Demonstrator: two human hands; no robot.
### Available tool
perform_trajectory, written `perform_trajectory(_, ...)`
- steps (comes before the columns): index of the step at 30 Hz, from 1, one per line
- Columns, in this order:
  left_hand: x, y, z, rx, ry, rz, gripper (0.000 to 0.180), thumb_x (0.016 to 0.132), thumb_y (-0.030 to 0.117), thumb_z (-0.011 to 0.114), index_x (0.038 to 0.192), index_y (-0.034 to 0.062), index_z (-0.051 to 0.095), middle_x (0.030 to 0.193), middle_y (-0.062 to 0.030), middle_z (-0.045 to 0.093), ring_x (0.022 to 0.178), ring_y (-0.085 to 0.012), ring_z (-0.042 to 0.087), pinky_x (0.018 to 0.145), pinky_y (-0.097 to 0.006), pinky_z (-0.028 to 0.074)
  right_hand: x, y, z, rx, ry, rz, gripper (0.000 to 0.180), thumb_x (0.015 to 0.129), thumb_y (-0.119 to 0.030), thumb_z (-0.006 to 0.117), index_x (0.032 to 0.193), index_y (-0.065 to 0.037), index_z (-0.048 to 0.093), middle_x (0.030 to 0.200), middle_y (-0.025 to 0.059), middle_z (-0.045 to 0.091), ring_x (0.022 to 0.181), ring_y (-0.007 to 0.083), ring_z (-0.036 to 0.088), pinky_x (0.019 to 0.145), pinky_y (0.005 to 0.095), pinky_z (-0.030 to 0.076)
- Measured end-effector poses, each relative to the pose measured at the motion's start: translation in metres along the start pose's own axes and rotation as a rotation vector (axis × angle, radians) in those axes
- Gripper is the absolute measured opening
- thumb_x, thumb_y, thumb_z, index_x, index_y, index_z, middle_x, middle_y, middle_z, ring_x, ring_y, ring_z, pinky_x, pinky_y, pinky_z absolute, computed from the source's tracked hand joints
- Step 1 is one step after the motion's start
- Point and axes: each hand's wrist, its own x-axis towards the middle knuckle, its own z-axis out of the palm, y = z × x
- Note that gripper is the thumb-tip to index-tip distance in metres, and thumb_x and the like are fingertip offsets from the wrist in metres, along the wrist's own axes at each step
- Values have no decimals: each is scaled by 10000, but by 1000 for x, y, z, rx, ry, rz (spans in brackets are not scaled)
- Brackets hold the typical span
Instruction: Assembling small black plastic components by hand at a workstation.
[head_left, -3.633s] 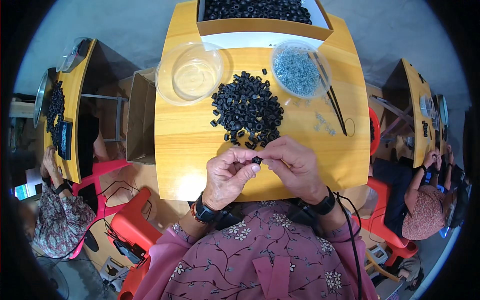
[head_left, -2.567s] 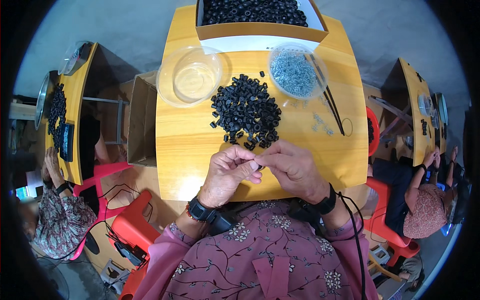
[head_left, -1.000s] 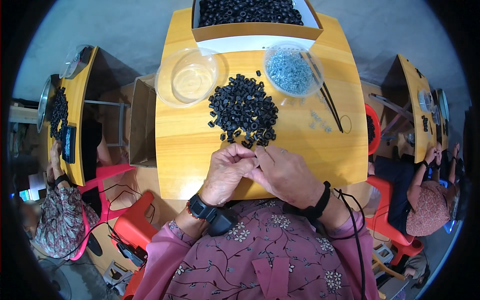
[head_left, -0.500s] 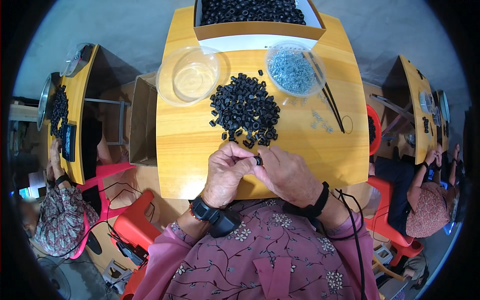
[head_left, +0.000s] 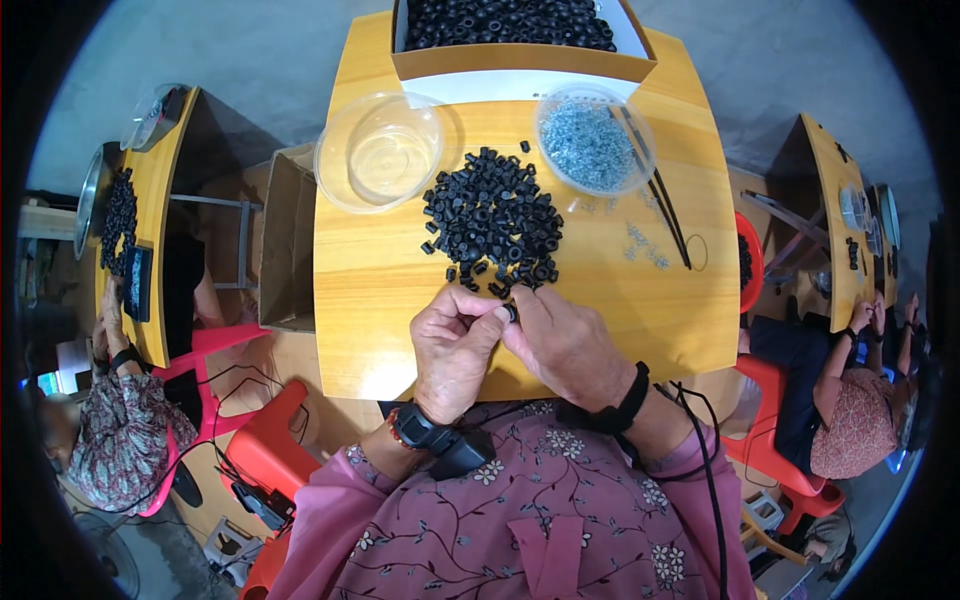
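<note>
Two hands meet in the middle of the frame, just below a pile of small black ring parts (head_left: 493,222). The left hand (head_left: 452,350) and the right hand (head_left: 565,345) press their fingertips together around one small black ring part (head_left: 511,312). Both hands pinch it between thumb and fingers. That part sits right at the near edge of the pile, above the yellow wooden surface (head_left: 380,300).

Each wrist wears a black band. The sleeves are pink with a flower print.

A clear empty plastic bowl (head_left: 379,152) stands in the upper left part of the surface, close to the pile. A second clear bowl (head_left: 594,138) stands in the upper right part and holds many tiny grey bits. A few loose grey bits (head_left: 645,243) lie on the wood below that bowl. Thin black sticks (head_left: 662,205) lean out of the second bowl and run down to the right. At the top of the frame a cardboard box (head_left: 520,62) is full of more black ring parts. Another cardboard box (head_left: 288,250) hangs open at the left side of the surface.

At the far left of the frame another person (head_left: 120,440) sits at a yellow table with black parts on it. At the far right a person (head_left: 850,410) sits on a red chair by another table.
</note>
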Motion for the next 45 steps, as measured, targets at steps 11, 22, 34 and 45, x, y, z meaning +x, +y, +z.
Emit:
perform_trajectory(11,-1,-6,-2,-27,48,10,95,913,-91,643,920,2,629,881,-55,679,754,-93,630,735,-237,526,4,-4,17,-36,34,-38,254,866,-165,701,1017,11,597,771,94,564,656,253,639,550,357,510)
perform_trajectory(22,9,36,-63,-33,292,308,92,1018,105,563,1056,41,616,898,-52,620,743,-162,625,655,-336,563,-23,31,-16,132,157,220,227,892,-115,699,1088,-4,666,823,145,641,693,302,650,607,389,519)
perform_trajectory(34,54,55,-171,-233,847,530,696,1007,41,547,1526,43,82,1297,-261,448,1145,-416,558,978,-529,539,2,42,-2,28,94,88,258,851,-41,660,1109,-52,642,912,103,572,761,292,645,616,404,516)
perform_trajectory(45,30,45,-69,245,309,425,173,992,89,615,1151,23,633,958,-89,692,739,-117,615,666,-267,519,2,42,-6,-28,59,11,279,845,-2,617,1119,-48,629,890,97,551,711,277,631,594,390,500)
